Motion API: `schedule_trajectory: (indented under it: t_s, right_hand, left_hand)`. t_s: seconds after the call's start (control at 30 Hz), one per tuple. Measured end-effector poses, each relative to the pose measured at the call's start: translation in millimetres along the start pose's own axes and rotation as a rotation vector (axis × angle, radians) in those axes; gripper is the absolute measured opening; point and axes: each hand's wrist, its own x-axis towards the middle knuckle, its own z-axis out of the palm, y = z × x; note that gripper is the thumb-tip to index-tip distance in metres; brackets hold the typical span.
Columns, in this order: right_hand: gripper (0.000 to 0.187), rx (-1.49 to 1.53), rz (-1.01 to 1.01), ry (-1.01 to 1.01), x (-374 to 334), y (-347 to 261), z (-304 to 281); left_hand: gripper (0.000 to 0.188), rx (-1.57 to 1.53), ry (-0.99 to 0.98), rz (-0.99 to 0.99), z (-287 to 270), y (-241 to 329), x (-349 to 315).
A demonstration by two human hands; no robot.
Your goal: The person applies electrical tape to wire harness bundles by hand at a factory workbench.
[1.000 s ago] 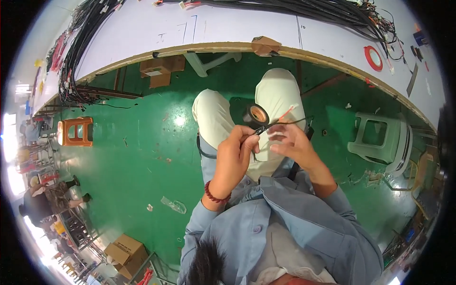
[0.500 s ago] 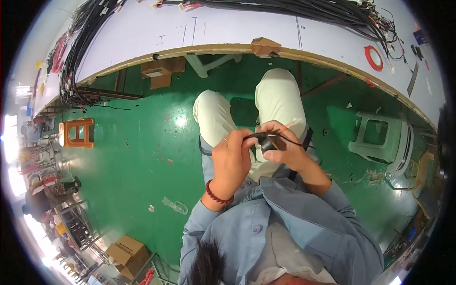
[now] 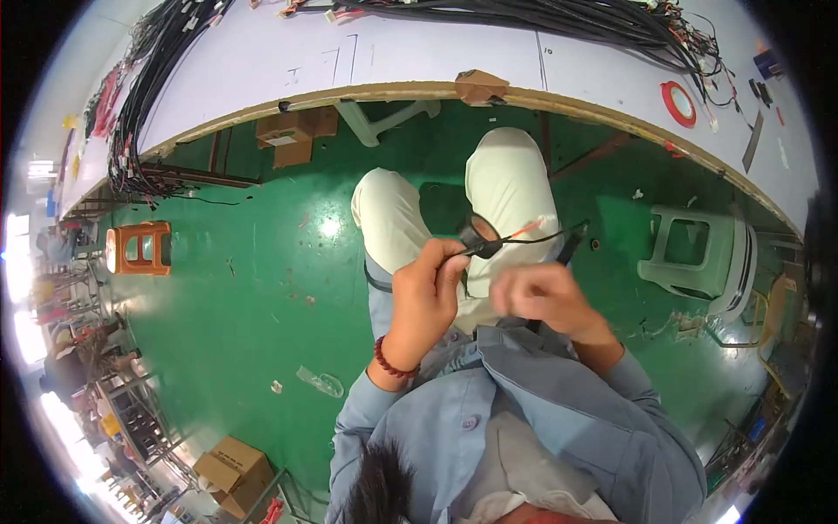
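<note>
Over my lap, my left hand (image 3: 425,293) is closed in a pinch on a black cable (image 3: 537,240) that runs out to the right, with a thin orange-red wire (image 3: 526,230) beside it. A roll of black tape (image 3: 478,232) sits against the cable just past my left fingertips; it looks attached there, outside my grip. My right hand (image 3: 546,295) is below and to the right of the roll, apart from it. Its fingers look curled but are smeared by motion, so I cannot make out whether anything is in them.
Ahead is a white worktable (image 3: 419,52) with bundles of black cables (image 3: 524,16) along its far side and a red tape roll (image 3: 678,104) at right. A pale green stool (image 3: 698,249) lies to the right, an orange stool (image 3: 140,248) to the left. A cardboard box (image 3: 234,472) stands lower left.
My right hand has come off the tape roll and cable and moved down and to the right. The roll now rests against the cable, slightly higher. My left hand keeps its pinch.
</note>
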Motion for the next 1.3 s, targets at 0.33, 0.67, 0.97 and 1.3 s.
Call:
schedule_trajectory:
  t_s: [0.33,0.67,0.97,1.3]
  right_hand:
    - [0.073,-0.137,-0.051,0.001,55.9,-20.8,-11.0]
    - [0.034,0.318,-0.018,0.162,35.8,-3.8,13.9]
    - [0.053,0.719,0.072,0.165,18.9,-37.4,25.3]
    - [0.036,-0.163,-0.273,0.52,36.2,8.2,14.7]
  left_hand:
    - [0.015,-0.149,-0.228,-0.196,-14.2,3.4,-2.9]
    - [0.015,0.408,0.133,0.399,-1.7,-8.8,6.0]
    - [0.016,0.465,0.01,0.431,-5.3,-8.2,4.8]
    - [0.011,0.009,-0.108,-0.02,-13.4,1.7,2.8]
